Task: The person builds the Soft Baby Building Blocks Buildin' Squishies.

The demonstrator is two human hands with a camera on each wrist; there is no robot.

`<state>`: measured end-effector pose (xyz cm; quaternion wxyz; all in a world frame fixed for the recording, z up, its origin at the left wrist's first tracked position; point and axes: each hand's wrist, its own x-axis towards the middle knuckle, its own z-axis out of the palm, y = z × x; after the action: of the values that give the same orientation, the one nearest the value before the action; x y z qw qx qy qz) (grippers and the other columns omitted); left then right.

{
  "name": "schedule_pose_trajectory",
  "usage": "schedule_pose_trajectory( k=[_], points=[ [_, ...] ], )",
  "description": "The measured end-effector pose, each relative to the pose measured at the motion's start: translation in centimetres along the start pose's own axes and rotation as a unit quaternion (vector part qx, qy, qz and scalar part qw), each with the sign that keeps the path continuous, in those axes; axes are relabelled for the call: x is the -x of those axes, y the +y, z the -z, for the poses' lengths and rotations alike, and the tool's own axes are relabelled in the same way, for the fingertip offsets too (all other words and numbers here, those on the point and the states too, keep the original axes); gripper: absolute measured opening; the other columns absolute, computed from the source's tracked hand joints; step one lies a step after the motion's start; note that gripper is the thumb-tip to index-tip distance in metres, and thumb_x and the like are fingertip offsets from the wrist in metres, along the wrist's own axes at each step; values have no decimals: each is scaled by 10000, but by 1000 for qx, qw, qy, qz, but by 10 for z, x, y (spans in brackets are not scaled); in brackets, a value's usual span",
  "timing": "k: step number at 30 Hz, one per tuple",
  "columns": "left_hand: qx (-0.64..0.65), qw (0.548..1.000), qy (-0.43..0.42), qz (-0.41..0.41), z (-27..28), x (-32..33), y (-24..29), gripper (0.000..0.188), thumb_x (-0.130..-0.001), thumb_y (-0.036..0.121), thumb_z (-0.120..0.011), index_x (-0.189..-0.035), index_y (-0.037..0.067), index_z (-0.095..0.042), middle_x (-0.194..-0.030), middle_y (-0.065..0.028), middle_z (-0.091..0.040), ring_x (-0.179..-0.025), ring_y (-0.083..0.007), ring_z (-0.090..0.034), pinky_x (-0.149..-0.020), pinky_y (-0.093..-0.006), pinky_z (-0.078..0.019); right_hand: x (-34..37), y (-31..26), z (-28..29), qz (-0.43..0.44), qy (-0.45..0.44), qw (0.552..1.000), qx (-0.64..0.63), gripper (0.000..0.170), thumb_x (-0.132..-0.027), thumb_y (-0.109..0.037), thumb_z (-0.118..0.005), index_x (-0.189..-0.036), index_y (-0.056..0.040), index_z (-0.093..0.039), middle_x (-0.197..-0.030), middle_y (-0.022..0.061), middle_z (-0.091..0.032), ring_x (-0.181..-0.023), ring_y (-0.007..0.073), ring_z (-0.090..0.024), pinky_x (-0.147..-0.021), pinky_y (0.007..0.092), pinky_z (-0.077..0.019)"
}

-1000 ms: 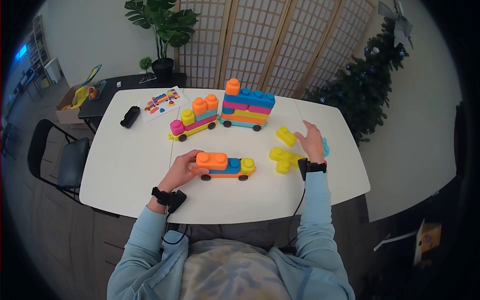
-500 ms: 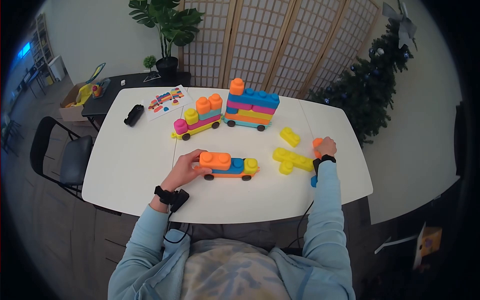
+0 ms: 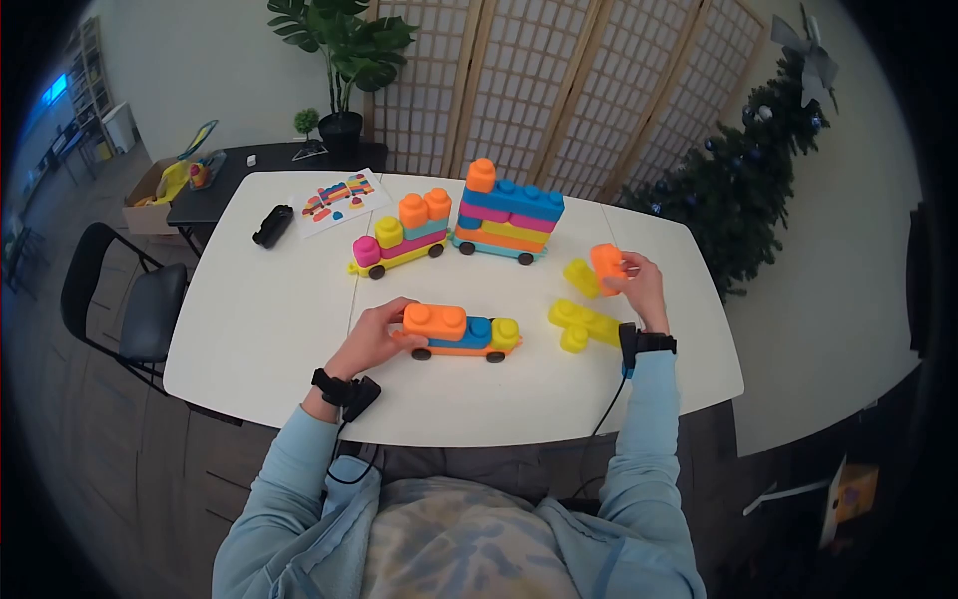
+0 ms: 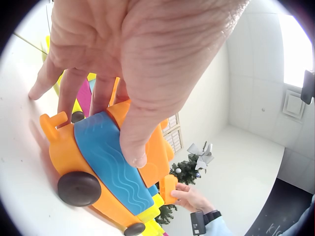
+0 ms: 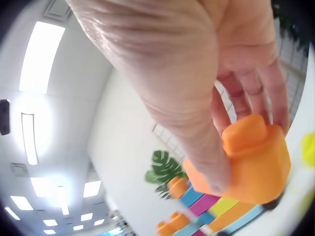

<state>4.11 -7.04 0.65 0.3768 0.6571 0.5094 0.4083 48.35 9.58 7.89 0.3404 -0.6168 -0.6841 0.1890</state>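
Observation:
My left hand (image 3: 374, 339) grips the left end of a toy wagon (image 3: 461, 352) standing on its wheels. The wagon has an orange base, blue and yellow blocks and a long orange block (image 3: 435, 320) on top. In the left wrist view the thumb lies on its side wall (image 4: 114, 164), with the fingers behind. My right hand (image 3: 642, 287) pinches an orange building block (image 5: 256, 169) between thumb and fingers. In the head view this block overlaps a yellow block (image 3: 579, 279). Closer to me, more yellow blocks (image 3: 589, 323) lie on the table, partly behind the right wrist.
Two built wagons, one low (image 3: 401, 250) and one tall (image 3: 507, 226), stand at the back of the white table (image 3: 259, 339). A picture sheet (image 3: 342, 203) and a black case (image 3: 272, 227) lie back left. A blue block (image 3: 627, 371) peeks out by the right wrist.
My right hand reached right past the yellow blocks, took hold of an orange block, and has brought it back up and to the left. My left hand stays on the wagon.

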Motion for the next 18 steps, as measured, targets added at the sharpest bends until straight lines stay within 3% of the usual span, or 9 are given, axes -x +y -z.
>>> schedule_pose_trajectory(
  k=[2, 5, 8, 11, 13, 17, 18],
  points=[
    [-1, 1000, -3, 2, 0, -1, 2, 504, -852, 131, -859, -1283, 12, -627, -1184, -114, -735, -1162, -257, -716, -974, -352, -558, 30, -40, -23, 116, -100, 984, -91, 600, -659, -62, -912, -1223, -23, -710, -1080, 82, -681, -981, 194, -680, -870, 326, -584],
    [-5, 1000, -8, 7, 0, 0, 3, 501, -852, 128, -858, -1281, 12, -628, -1185, -118, -735, -1171, -255, -712, -978, -351, -558, 69, -99, -52, 192, -215, 957, -40, 536, -717, -53, -894, -1219, -41, -707, -1102, 88, -669, -1013, 229, -670, -911, 341, -561],
    [20, 1000, -1, 7, 0, 0, -1, 493, -852, 122, -858, -1275, 11, -630, -1180, -120, -736, -1176, -250, -710, -981, -352, -558, 80, -118, -73, 240, -257, 936, 3, 533, -719, -50, -876, -1223, -35, -703, -1134, 112, -678, -1025, 269, -671, -933, 357, -555],
    [17, 1000, -1, 11, 2, 0, 1, 486, -852, 121, -859, -1268, 10, -634, -1176, -119, -737, -1160, -248, -714, -982, -352, -559, 80, -125, -80, 255, -266, 930, 20, 540, -713, -60, -862, -1227, -32, -700, -1158, 127, -684, -1059, 310, -660, -953, 387, -544],
    [3, 1000, -14, 23, 3, 1, 7, 496, -874, 115, -845, -1301, -3, -620, -1199, -80, -710, -1118, -171, -679, -1038, -344, -534, 81, -127, -82, 260, -273, 926, 25, 535, -713, -68, -861, -1222, -33, -701, -1153, 126, -685, -1071, 315, -656, -955, 395, -541],
    [10, 1000, -12, 14, 2, -1, 1, 500, -873, 110, -845, -1302, -7, -618, -1202, -85, -712, -1117, -177, -685, -1037, -348, -538, 87, -128, -88, 269, -259, 926, 60, 490, -682, -55, -861, -1145, -25, -702, -1105, 110, -677, -1072, 317, -641, -947, 408, -535],
    [10, 1000, -7, 14, 2, -1, 1, 498, -861, 120, -854, -1287, -2, -627, -1203, -106, -723, -1136, -217, -700, -1022, -352, -545, 89, -128, -89, 277, -248, 926, 68, 464, -674, -55, -857, -1110, -26, -700, -1080, 97, -676, -1075, 315, -636, -941, 420, -535]
  ],
)
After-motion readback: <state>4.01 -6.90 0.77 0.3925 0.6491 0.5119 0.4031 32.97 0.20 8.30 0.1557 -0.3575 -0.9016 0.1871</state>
